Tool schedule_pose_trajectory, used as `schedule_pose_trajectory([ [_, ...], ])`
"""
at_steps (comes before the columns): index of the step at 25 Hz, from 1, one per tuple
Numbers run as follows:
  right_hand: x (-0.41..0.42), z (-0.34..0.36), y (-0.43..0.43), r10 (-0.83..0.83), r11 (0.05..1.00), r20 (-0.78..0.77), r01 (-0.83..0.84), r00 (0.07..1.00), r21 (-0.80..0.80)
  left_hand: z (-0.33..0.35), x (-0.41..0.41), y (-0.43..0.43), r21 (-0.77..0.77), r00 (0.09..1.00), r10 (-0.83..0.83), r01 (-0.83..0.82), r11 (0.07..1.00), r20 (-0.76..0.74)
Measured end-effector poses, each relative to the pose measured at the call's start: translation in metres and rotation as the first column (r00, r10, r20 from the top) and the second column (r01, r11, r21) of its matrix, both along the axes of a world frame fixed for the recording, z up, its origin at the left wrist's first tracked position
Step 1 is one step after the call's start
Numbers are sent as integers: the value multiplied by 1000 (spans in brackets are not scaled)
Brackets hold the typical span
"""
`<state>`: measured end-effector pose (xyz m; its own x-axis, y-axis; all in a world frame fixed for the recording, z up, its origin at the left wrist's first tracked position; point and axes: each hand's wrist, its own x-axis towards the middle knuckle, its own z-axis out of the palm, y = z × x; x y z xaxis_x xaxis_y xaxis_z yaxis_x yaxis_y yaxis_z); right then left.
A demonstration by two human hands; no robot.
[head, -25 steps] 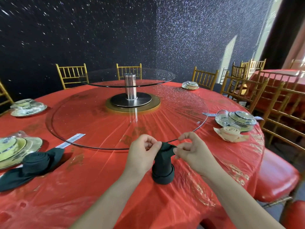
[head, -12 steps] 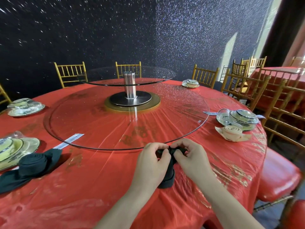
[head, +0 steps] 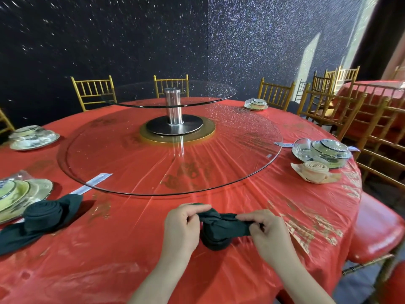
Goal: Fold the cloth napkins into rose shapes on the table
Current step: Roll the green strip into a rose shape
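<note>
Between hands, on counter (head: 109,249) near its edge: dark green napkin (head: 221,227), rolled into squat coil, coil axis upright. Left hand (head: 182,227) pinches loose tail at coil's top. Right hand (head: 267,233) pinches other tail, drawn out sideways. Tails' long axis runs hand to hand; both hands equally near. Likely step: spreading tails into leaves. Cloth soft, matte, creased. Counter glossy red, plastic-wrinkled. Green rose (head: 43,216) far left of left hand; cream rose (head: 315,172) well beyond right hand.

Dark glittery wall (head: 153,36), gold chairs (head: 93,91), red-covered round table (head: 109,249)
</note>
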<state>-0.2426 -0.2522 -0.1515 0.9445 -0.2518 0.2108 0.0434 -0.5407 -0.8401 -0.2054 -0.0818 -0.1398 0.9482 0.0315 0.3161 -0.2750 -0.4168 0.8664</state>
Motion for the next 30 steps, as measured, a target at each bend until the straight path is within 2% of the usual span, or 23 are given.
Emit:
schedule_pose_trajectory([
  [4,2,2,1,-4,999,-9,4,1000,-43,0,-6,-9,5,997,-25,25,1000,-78],
  [8,12,22,10,-15,994,36,19,999,-111,7,-5,-16,-136,996,-41,31,990,-77],
  [13,23,49,11,62,985,-65,-72,996,-160,10,-3,-13,34,998,-59,59,998,-20],
  [16,33,57,10,92,955,-176,-137,980,-264,12,-7,-9,106,991,-129,125,986,29],
  [20,43,54,14,108,907,-238,-194,965,-373,12,-12,-6,163,979,-203,198,966,15],
  [22,45,48,14,157,908,-230,-232,960,-348,12,-14,-4,191,974,-228,224,956,-3],
  [24,46,41,17,170,948,-174,-209,970,-241,10,-16,-1,193,966,-255,256,947,-33],
  [27,50,30,20,115,991,-136,-124,984,-57,6,-19,3,201,955,-287,295,934,-67],
  [30,55,14,14,63,997,-163,-68,985,-28,2,-17,8,183,953,-293,302,936,-77],
])
